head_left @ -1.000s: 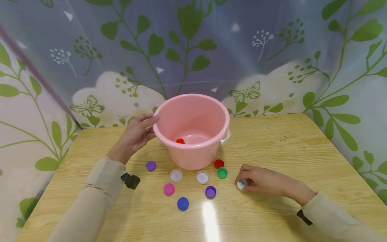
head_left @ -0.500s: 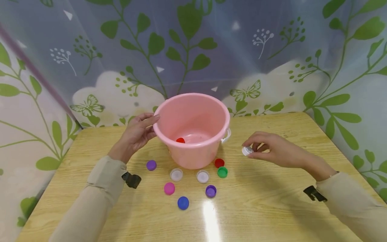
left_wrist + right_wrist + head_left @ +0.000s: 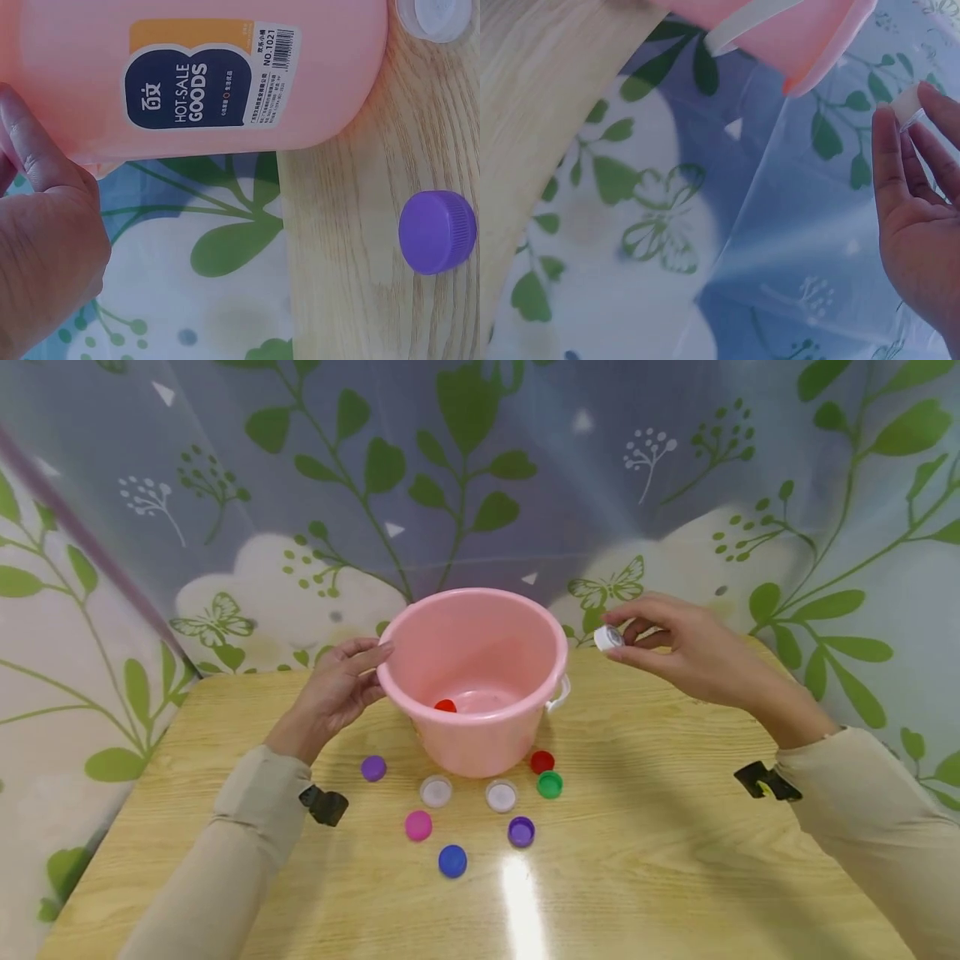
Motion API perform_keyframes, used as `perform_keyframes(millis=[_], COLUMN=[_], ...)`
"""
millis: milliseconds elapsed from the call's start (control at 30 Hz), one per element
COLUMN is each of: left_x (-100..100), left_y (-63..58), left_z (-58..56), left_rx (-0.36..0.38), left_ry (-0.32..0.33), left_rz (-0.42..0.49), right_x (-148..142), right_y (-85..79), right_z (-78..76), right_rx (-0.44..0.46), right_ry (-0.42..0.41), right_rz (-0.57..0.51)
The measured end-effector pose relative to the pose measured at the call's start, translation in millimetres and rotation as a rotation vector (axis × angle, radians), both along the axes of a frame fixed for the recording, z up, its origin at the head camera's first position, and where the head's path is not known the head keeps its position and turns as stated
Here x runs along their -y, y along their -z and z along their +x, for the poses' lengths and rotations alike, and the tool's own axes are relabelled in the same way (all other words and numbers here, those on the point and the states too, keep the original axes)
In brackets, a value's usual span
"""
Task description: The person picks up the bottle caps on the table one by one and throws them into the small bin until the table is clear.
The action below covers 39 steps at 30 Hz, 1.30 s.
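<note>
My left hand [image 3: 341,681] holds the left rim of a pink plastic bucket [image 3: 480,747], thumb at the rim and fingers against the outside. The bucket stands upright, and a red bottle cap [image 3: 446,706] lies inside it. To the right of the bucket, my right hand [image 3: 678,647] is raised, pinching a white bottle cap [image 3: 608,638] between thumb and fingertips. The right wrist view also shows this white cap [image 3: 907,105] at the fingertips, apart from the bucket. A label [image 3: 210,79] on the bucket's side faces the left wrist camera.
Around the bucket's base lie several loose caps, among them purple [image 3: 373,768], pink [image 3: 418,826], blue [image 3: 452,862], green [image 3: 550,785] and dark red [image 3: 542,762] ones. A white handle [image 3: 558,695] hangs at the bucket's right. Patterned cloth [image 3: 480,543] rises behind the wooden table [image 3: 637,877].
My right hand has lifted the white cap off the table and carried it up and away, to about the height of the bucket's rim. The left hand keeps its hold.
</note>
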State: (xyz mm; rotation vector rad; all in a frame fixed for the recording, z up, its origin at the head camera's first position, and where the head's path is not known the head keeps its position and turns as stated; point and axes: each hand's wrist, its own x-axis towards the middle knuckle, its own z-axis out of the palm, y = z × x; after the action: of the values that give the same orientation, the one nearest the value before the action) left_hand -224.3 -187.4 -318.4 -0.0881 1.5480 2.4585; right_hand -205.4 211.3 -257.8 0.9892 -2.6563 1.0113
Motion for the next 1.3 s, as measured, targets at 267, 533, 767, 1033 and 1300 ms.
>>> perform_keyframes(millis=[267,533,767,1033,1300], left_x=[2,0,-7,-2,-3], left_y=[2.9,2.9,1.6,-1.6,-1.3], left_z=[-0.6,-0.5,-0.2,1.3,4.0], left_rx=[0.019,0.006,0.013,0.018,0.028], left_ry=[-0.007,-0.013,-0.018,-0.027,-0.043], left_rz=[-0.008,-0.024,-0.043,-0.039,-0.039], right_x=[45,84,95,101,101], right_y=[-0.4,10.8,28.9,38.2,35.6], right_z=[-12.6,-23.0,-31.2,-32.0,-30.7], right_rx=[0.0,0.032,0.064,-0.001,0.018], right_ry=[-0.127,-0.159,-0.138,-0.128,-0.132], right_rz=[-0.086,-0.106,-0.106,-0.101,-0.044])
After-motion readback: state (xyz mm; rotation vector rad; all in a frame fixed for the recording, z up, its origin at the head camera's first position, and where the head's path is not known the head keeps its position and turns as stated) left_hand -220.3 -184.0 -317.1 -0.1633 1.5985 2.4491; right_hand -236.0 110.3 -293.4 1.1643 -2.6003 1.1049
